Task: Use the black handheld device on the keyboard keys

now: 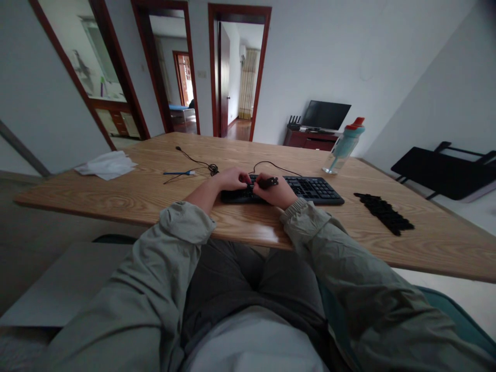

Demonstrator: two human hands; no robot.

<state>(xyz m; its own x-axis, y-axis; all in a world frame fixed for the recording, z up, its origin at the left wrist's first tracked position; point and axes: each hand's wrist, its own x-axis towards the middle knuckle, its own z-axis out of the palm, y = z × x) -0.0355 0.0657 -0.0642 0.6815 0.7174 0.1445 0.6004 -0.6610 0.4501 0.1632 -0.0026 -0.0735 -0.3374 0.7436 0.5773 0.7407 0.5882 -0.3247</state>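
Note:
A black keyboard (318, 190) lies on the wooden table in front of me, its cable running out behind it. My left hand (232, 179) is over the keyboard's left half, with its fingers curled in and closed; anything between the fingertips is too small to make out. Beside it, my right hand (276, 193) is closed around a dark-handled tool (268, 182). The handle's end points to the right, and the tool's working tip is hidden at the keys. Both hands are close together, low over the keyboard.
White tissues (107, 165) lie at the left of the table (155, 199). A blue slim item (179, 173) and a thin black cable (194, 159) are nearer the keyboard. To the right are a clear bottle (344, 147) with an orange lid and a heap of small black pieces (383, 211).

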